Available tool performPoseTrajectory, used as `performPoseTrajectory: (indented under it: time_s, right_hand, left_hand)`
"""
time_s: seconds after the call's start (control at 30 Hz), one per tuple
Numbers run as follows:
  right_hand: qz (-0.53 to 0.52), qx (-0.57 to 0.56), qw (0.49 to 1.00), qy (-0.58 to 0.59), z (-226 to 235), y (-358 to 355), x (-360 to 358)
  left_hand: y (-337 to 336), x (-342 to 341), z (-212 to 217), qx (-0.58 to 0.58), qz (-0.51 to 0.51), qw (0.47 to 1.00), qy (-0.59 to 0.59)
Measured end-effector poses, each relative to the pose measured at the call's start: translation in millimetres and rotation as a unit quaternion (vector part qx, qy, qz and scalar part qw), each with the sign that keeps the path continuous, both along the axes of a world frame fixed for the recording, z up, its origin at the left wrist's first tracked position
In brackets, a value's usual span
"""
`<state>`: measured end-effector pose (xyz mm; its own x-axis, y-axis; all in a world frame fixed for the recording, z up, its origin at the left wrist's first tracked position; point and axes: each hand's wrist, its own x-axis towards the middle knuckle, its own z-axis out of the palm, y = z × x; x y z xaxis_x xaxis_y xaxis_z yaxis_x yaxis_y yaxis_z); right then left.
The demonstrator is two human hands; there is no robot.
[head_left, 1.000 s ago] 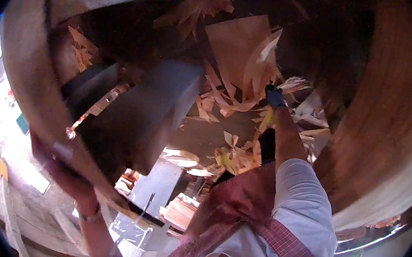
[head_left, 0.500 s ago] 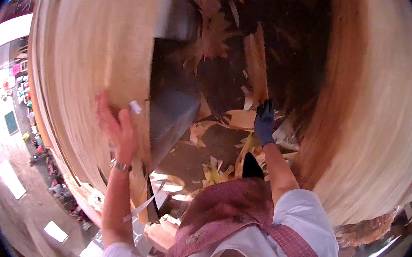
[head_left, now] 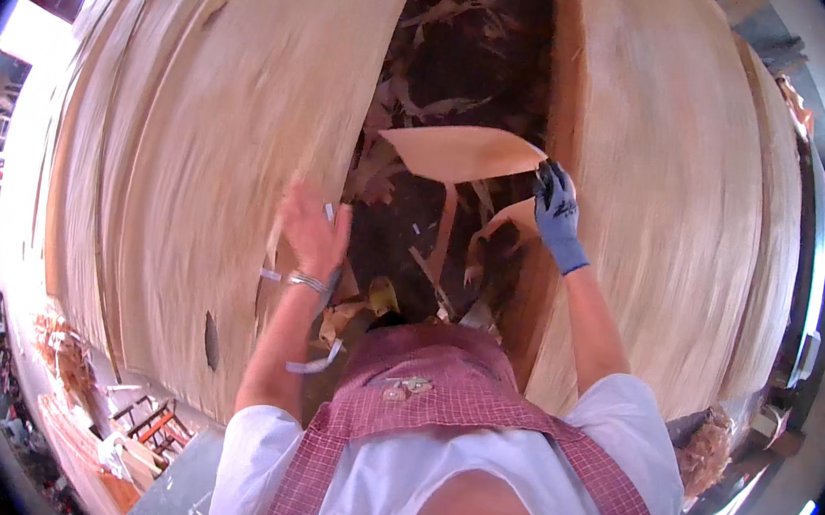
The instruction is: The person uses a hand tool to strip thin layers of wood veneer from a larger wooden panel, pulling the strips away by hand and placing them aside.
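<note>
My right hand [head_left: 557,217], in a blue-grey glove with dark fingertips, is closed on the right end of a pale, leaf-shaped scrap of wood veneer [head_left: 464,152]. The scrap hangs over the dark gap between two veneer stacks. My bare left hand [head_left: 315,232] is at the inner edge of the left veneer stack [head_left: 174,132], fingers stretched out and slightly blurred; it holds nothing that I can see. A metal band [head_left: 308,281] circles that wrist. Small white strips show near it, and a longer white strip [head_left: 316,360] is by the forearm.
On the right rises another veneer stack [head_left: 672,184]. Between the stacks, the dark floor [head_left: 416,223] is strewn with torn veneer scraps [head_left: 443,231]. A wooden chair-like frame [head_left: 154,423] stands at the lower left. Shredded veneer [head_left: 705,454] lies beyond the right stack.
My right hand has come up from the scraps on the floor to the right stack's edge, now with a veneer scrap. My left hand has shifted to the stack's inner edge as the view moved.
</note>
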<state>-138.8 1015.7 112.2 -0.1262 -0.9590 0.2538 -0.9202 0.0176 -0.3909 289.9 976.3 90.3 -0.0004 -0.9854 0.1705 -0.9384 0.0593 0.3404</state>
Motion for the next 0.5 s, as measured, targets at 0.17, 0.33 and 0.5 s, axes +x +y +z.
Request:
performPoseTrajectory:
  time_s: [0.17,0.33,0.5]
  right_hand:
    - [0.03,-0.01,0.999,0.027,66,45,41]
    - [0.127,0.123,0.982,0.068,68,132,46]
    - [0.188,0.226,0.916,-0.273,58,119,-7]
  left_hand:
    - [10,-146,38,0.461,-0.007,0.568,0.682]
    - [-51,-207,53,0.374,0.203,0.519,0.741]
    - [-78,-201,93,0.394,-0.065,0.66,0.636]
